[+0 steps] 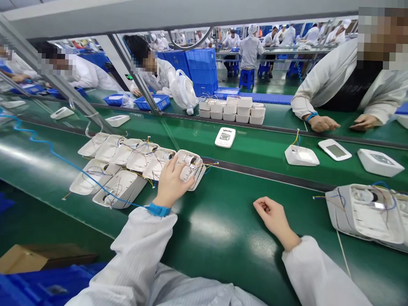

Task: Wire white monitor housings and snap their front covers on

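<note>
My left hand (174, 181), with a blue band at its wrist, rests with spread fingers on a white plastic housing (198, 177) at the right end of a group. Several more open white housings (117, 185) with thin coloured wires lie to its left, in two rows. My right hand (272, 215) is over the green table (221, 243), its fingers curled in; whether anything is inside them is hidden. Right of it sit larger-looking white housings (369, 212) with wires and a round part inside.
Beyond a dark strip (273, 175), white devices with screens (225, 137) lie on the green belt. Stacked white housings (230, 110) stand farther back. A person's hands (323, 123) are at the upper right. A blue coiled cord (65, 159) crosses the left side.
</note>
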`<state>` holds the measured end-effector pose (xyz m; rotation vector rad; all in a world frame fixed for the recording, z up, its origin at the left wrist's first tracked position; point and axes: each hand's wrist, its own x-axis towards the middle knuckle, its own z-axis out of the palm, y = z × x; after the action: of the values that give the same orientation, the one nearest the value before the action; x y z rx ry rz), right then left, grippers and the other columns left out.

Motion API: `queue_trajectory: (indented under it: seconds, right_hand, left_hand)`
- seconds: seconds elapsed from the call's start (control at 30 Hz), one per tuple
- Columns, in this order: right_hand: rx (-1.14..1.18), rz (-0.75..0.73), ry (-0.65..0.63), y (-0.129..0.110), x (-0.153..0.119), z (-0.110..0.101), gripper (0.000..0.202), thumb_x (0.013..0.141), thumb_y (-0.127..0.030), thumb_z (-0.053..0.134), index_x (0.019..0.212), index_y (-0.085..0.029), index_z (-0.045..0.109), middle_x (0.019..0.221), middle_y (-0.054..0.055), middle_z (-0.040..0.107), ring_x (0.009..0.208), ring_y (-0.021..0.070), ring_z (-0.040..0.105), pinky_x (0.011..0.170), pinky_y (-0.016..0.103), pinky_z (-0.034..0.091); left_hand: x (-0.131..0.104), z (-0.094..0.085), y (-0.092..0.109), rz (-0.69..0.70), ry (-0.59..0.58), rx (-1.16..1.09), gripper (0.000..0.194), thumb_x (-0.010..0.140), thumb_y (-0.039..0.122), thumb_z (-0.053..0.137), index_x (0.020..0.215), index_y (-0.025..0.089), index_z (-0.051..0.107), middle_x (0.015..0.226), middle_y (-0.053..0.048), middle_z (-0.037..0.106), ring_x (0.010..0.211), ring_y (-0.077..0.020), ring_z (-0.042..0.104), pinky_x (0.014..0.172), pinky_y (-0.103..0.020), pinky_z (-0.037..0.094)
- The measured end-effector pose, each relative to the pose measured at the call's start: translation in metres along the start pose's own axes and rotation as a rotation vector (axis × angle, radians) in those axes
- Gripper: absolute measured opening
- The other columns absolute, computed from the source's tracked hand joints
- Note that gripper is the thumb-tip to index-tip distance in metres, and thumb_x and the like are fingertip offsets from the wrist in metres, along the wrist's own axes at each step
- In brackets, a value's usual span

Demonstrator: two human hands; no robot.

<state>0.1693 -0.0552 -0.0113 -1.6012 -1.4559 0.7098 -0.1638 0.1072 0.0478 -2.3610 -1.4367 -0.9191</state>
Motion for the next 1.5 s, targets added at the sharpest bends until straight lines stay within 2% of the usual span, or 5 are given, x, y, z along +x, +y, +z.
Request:
queue_trajectory:
  seconds: [0.67,0.9,1.13,1.3,1.5]
  right_hand:
    - [-0.069,-0.029,-0.030,-0.004,0.000,0.000,0.016,0.090,-0.033,0.056,0.081,-0.023,0.066,0.074,0.000,0.066,0.068,0.0158,0.061,0.064,0.028,0.047]
    - [-0.081,-0.046,-0.004,-0.004,0.003,0.001,0.015,0.089,-0.031,0.057,0.081,-0.023,0.066,0.073,0.000,0.067,0.067,0.0150,0.061,0.063,0.027,0.047]
    - [-0.070,0.017,0.122,-0.002,0.000,0.002,0.022,0.090,-0.040,0.055,0.083,-0.022,0.067,0.073,0.002,0.068,0.060,0.0153,0.060,0.058,0.029,0.049]
    - [-0.074,0.029,0.277,0.003,0.029,-0.006,0.030,0.088,-0.040,0.056,0.107,-0.019,0.067,0.087,0.007,0.072,0.076,0.0188,0.067,0.068,0.032,0.054]
    - [-0.223,0.050,0.339,0.014,0.144,-0.013,0.058,0.083,-0.033,0.056,0.137,-0.017,0.048,0.100,0.008,0.074,0.089,0.0225,0.070,0.081,0.037,0.054]
  left_hand:
    - [-0.003,0.013,0.019,-0.079,0.038,-0.016,0.042,0.084,0.034,0.062,0.121,0.014,0.061,0.140,-0.020,0.050,0.141,-0.0401,0.036,0.115,-0.058,0.032]
    - [-0.006,-0.006,0.086,0.140,0.341,-0.300,0.032,0.079,0.019,0.066,0.111,0.020,0.064,0.128,-0.012,0.058,0.136,-0.0344,0.044,0.110,-0.056,0.041]
    - [-0.021,0.064,0.182,-0.012,-0.278,-1.005,0.022,0.086,0.022,0.054,0.102,0.022,0.068,0.095,-0.007,0.072,0.091,-0.0206,0.068,0.086,-0.040,0.058]
    - [-0.020,0.090,0.186,-0.086,-0.344,-1.087,0.019,0.087,0.021,0.057,0.102,0.019,0.069,0.095,-0.007,0.074,0.083,-0.0163,0.069,0.078,-0.032,0.057]
    - [-0.017,0.080,0.177,-0.070,-0.394,-1.093,0.018,0.087,0.023,0.057,0.097,0.018,0.071,0.087,-0.006,0.073,0.079,-0.0162,0.067,0.074,-0.030,0.056]
